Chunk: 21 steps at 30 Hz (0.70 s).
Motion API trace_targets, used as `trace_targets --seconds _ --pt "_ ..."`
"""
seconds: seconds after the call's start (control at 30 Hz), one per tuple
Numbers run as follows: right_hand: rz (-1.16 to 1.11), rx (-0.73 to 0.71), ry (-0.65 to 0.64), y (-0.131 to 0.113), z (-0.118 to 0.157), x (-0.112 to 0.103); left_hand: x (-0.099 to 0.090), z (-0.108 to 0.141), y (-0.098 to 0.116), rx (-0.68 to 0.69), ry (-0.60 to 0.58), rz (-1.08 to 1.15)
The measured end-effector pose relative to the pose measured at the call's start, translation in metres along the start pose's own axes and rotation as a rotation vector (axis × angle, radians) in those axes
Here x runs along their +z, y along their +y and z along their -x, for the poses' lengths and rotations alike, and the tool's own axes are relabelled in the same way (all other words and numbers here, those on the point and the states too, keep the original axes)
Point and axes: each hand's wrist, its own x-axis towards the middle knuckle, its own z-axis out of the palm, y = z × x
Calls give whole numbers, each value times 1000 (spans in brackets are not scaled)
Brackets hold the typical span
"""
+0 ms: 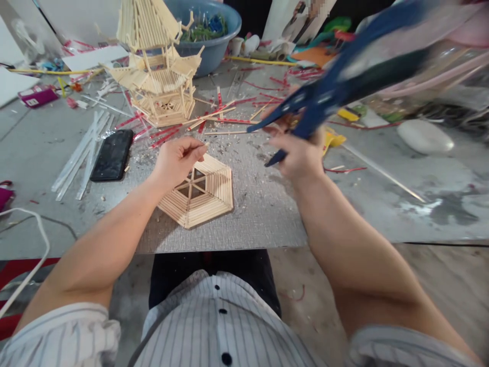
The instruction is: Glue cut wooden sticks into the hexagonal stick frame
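Observation:
My left hand [178, 160] is closed in a pinch above the far left side of a hexagonal panel of pale wooden sticks [212, 204]. A tiny pale stick end [207, 145] shows at its fingertips. The panel lies flat on the table, with spokes and open gaps at its centre; my hand hides its far left part. To the right, my right hand [303, 155] is closed around a dark blue two-handled, plier-like cutter [324, 94], smeared by motion. The jaws point left and stand apart, while the handles stretch to the upper right. Its exact kind is unclear.
A tiered stick pagoda [162, 76] stands behind my left hand, before a blue basin [217, 48]. A black phone [112, 155] and clear glue sticks [82, 153] lie left. Red-and-clear strips [168, 135] litter the middle. A white oval object [425, 136] sits right.

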Motion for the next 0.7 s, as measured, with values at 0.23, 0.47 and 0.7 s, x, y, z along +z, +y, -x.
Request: trace_targets --seconds 0.23,0.47,0.7 --pt "-274 68 -204 6 -4 -8 0 1 0 -9 6 12" --pt "78 33 110 10 1 19 2 -1 -2 22 11 71" --pt "205 -142 -69 3 5 24 3 -2 -8 10 11 107"
